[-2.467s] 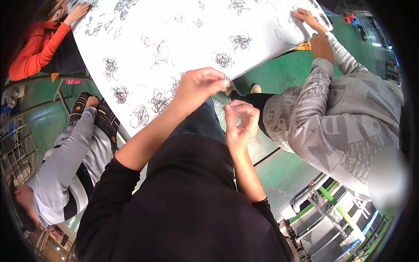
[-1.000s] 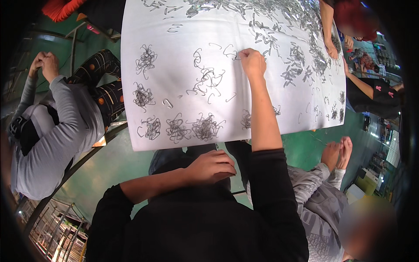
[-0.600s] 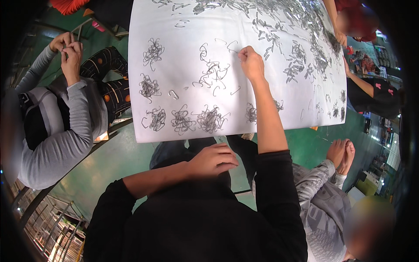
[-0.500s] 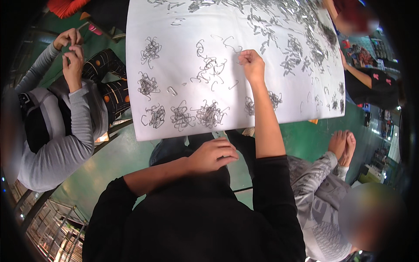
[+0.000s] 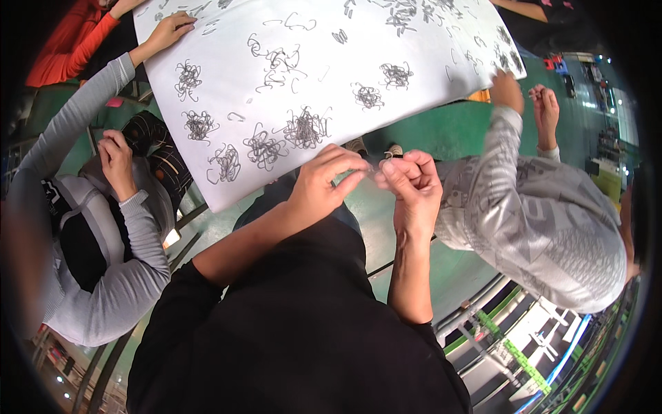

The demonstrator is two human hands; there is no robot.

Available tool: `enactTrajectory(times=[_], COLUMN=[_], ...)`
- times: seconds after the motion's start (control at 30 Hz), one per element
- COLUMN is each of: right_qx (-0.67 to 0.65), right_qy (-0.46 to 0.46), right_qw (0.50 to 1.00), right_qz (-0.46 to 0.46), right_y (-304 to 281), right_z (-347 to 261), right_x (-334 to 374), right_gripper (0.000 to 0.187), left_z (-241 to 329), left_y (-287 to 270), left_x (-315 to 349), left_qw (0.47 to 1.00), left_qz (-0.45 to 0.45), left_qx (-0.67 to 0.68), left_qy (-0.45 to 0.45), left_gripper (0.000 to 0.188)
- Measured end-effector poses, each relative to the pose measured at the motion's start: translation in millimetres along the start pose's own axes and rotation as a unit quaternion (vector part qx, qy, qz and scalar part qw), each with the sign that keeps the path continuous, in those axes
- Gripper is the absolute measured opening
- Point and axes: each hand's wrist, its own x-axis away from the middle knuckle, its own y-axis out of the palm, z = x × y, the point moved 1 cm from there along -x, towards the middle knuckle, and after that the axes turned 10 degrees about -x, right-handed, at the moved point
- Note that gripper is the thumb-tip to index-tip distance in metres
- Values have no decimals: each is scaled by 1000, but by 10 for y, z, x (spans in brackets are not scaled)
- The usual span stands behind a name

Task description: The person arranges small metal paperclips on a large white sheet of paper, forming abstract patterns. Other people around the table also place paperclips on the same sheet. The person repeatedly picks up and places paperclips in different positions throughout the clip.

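In front of my body, off the table's near edge, my left hand point(image 5: 321, 183) and my right hand point(image 5: 415, 185) are raised with fingertips almost meeting. Each has thumb and forefinger pinched together; whatever thin piece lies between them is too small and blurred to name. Beyond them stands a white-covered table point(image 5: 338, 69) bearing thin S-shaped wire hooks. Nearest my left hand is a dense heap of wire hooks point(image 5: 307, 127), with a second heap point(image 5: 265, 150) beside it. Looser wire hooks point(image 5: 279, 65) lie scattered farther back.
To my left sits a person in a grey sleeve point(image 5: 141, 234), one hand point(image 5: 172, 31) over the table. On the right, a person in a grey patterned top point(image 5: 545, 221) has a hand point(image 5: 508, 90) at the table's edge. Flat metal pieces point(image 5: 401, 14) are strewn at the back.
My right hand has come back from over the loose hooks to meet my left hand, which has risen. The view has turned. The left neighbour's hand now reaches onto the table.
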Motion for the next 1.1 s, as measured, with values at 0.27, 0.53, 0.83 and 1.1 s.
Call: enactTrajectory(times=[0.27, 0.53, 0.83, 1.1], right_qx=[-29, 1, 73, 77], right_qy=[-46, -235, -246, -236], right_qw=[997, 971, 966, 969], right_qz=[59, 33, -20, -12], right_y=[-87, -57, -188, -229], right_z=[186, 394, 399, 407], right_x=[86, 135, 71, -20], right_gripper=[25, 30, 31, 29], left_z=[33, -171, -1709, -1952], left_y=[49, 70, -189, -208], left_x=[-125, -295, -1962, -2451], left_qw=[998, 988, 948, 891], left_qz=[0, -4, 2, -183], left_qx=[-26, -64, -317, -415], left_qy=[49, 138, 30, 14], left_gripper=[17, 33, 16, 13])
